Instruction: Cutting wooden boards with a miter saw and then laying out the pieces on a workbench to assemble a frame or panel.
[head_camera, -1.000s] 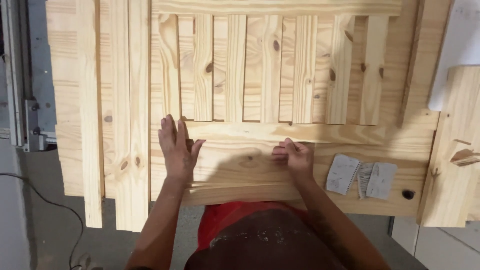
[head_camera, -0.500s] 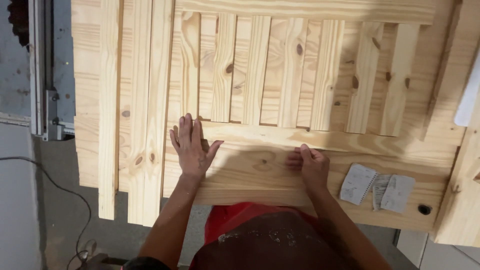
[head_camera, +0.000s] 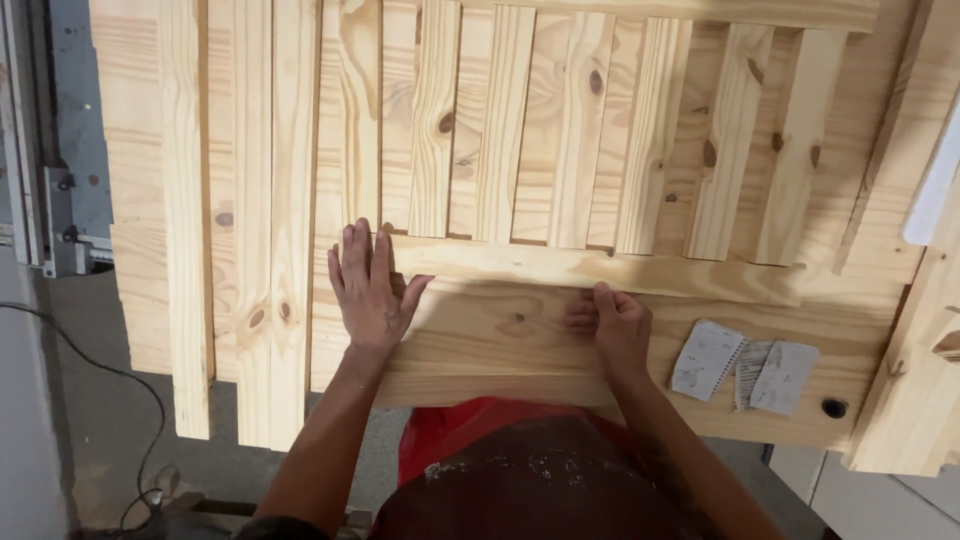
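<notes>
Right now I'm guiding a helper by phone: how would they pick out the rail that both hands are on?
Start at the big pine workbench and its row of upright slats. Along their lower ends lies the horizontal rail, with the left hand flat on its end and the right hand just below it. It alone runs crosswise.

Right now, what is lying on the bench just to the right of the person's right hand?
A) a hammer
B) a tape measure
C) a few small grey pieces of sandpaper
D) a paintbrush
C: a few small grey pieces of sandpaper lie flat on the pale wooden board, a little way beyond the right hand, which rests curled on that board; no tool is visible there.
</notes>
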